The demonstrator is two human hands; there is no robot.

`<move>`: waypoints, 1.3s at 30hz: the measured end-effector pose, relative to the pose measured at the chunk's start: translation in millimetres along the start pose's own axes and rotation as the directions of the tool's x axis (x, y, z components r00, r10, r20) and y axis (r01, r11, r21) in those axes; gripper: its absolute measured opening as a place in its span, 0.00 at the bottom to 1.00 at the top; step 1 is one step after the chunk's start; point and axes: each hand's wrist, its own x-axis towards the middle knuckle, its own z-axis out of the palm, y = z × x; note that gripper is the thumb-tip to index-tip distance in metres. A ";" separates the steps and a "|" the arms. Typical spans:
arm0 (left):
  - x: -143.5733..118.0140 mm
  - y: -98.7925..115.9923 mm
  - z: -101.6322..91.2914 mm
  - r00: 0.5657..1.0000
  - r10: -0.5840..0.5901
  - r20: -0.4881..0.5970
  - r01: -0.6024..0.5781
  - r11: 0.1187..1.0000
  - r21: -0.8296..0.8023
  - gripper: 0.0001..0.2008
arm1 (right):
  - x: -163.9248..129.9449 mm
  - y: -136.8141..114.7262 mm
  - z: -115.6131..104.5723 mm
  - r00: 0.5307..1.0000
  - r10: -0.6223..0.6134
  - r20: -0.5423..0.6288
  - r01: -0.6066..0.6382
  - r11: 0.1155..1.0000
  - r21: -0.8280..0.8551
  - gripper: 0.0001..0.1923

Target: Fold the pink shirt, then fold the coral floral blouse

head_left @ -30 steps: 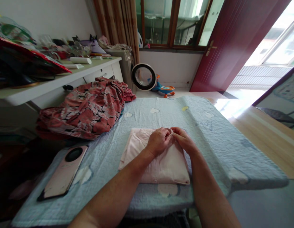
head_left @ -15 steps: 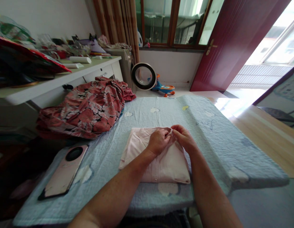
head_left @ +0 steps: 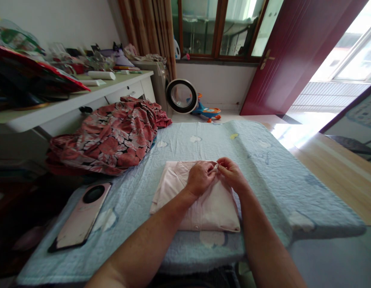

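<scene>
A folded pale pink shirt (head_left: pixel 203 212) lies flat on the quilted light-blue cover (head_left: pixel 185 140), a button showing near its front edge. At the shirt's far right edge both hands meet. My left hand (head_left: pixel 202 176) rests over the cloth, its fingers closed on a small piece of the shirt. My right hand (head_left: pixel 232 173) pinches the same bit of fabric between thumb and fingers, from the right side. What exactly sits between the fingertips, collar or another part, is partly hidden.
On the left lie a phone (head_left: pixel 82 218) and a heap of red floral cloth (head_left: pixel 113 136). Behind stand a cluttered counter (head_left: pixel 125 82), an open washing-machine door (head_left: pixel 181 96) and a blue toy ride-on (head_left: pixel 208 111). A dark red door (head_left: pixel 281 60) is at the back right.
Both hands stay at the same spot on the shirt. Only the fingertips have shifted slightly around the pinched fabric.
</scene>
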 end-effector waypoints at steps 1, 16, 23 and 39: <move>-0.3 -0.2 0.1 1.000 0.009 0.000 -0.009 1.000 -0.004 0.04 | 0.1 0.3 -0.1 1.000 0.000 -0.005 0.000 1.000 -0.022 0.11; -0.7 6.4 -4.1 1.000 -0.010 0.026 0.009 0.999 0.030 0.07 | -3.8 -13.7 2.9 0.996 -0.028 0.079 0.028 1.000 0.009 0.14; -0.7 7.5 -2.5 0.998 -0.039 0.049 0.040 0.999 -0.002 0.14 | -4.0 -9.0 0.0 0.998 -0.013 0.068 0.014 1.000 -0.014 0.16; -0.8 8.6 -1.4 0.997 -0.081 0.006 0.082 0.994 -0.072 0.11 | -4.0 -8.6 -1.5 0.998 -0.045 -0.047 0.033 0.971 -0.238 0.11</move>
